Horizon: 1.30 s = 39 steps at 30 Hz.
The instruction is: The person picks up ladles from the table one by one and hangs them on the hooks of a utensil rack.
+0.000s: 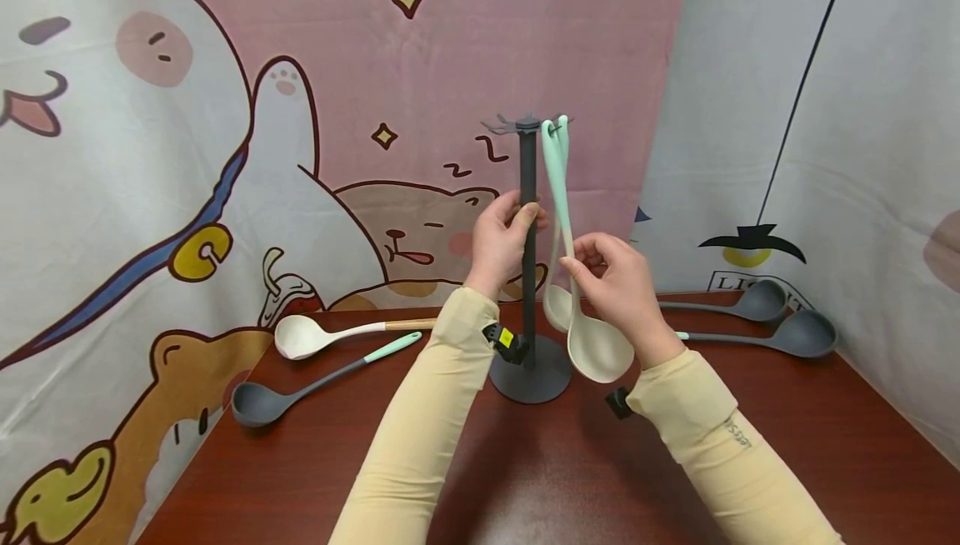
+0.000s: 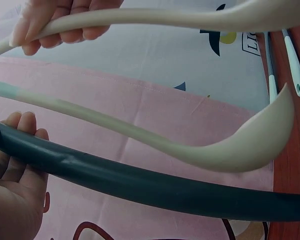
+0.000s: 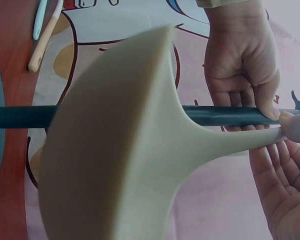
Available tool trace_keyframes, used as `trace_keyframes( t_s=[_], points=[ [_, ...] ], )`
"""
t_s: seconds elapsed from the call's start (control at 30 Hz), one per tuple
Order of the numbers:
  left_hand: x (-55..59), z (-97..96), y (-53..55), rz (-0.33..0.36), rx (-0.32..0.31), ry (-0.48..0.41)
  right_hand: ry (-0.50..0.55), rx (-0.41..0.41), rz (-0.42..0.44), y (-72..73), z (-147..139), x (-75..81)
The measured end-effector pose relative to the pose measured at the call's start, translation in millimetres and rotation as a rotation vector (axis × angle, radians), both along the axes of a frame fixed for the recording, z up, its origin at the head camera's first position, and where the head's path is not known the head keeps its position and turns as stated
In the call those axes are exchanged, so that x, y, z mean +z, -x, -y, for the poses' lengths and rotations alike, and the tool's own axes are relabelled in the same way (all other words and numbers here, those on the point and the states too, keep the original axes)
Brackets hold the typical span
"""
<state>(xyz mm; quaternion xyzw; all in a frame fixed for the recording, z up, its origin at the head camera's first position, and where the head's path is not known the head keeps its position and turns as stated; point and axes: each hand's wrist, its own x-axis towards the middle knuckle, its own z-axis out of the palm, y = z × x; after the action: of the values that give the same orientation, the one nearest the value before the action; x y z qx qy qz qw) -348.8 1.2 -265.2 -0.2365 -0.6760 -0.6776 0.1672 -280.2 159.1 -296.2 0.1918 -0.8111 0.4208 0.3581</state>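
A dark grey utensil stand (image 1: 528,295) rises from a round base, with thin hooks around its top. My left hand (image 1: 501,238) grips its post in the upper half. My right hand (image 1: 626,291) pinches the stem of a cream ladle (image 1: 600,352) with a mint handle; its bowl hangs low, right of the post. The tip of this handle is up at the hooks on the right side. Behind it hangs a second cream ladle (image 1: 557,308), also mint-handled and partly covered by the first. In the left wrist view the stems of both cream ladles run apart.
To the left on the brown table (image 1: 555,478) lie a white ladle (image 1: 300,338) with a wooden handle and a grey ladle (image 1: 258,405) with a mint handle. Two grey ladles (image 1: 761,302) lie at the right. A cartoon-printed cloth (image 1: 420,70) hangs close behind the table.
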Motion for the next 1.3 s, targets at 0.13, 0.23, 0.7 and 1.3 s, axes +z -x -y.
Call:
trace_keyframes(
  t_s=[0.13,0.23,0.7,1.3],
  points=[
    [0.8,0.1,-0.1,-0.002,0.001,0.003,0.029,0.027,0.026,0.2,3.6,-1.0],
    [1.2,0.1,0.0,-0.001,0.007,0.016,0.036,0.046,0.042,0.4,6.1,-2.4],
    [8.9,-0.3,-12.4,0.017,0.044,0.049,0.022,0.07,0.084,-1.8,13.8,-4.0],
    [-0.1,0.4,-1.4,-0.012,0.082,0.086,0.024,0.102,0.082,-0.8,0.2,-15.9]
  ],
)
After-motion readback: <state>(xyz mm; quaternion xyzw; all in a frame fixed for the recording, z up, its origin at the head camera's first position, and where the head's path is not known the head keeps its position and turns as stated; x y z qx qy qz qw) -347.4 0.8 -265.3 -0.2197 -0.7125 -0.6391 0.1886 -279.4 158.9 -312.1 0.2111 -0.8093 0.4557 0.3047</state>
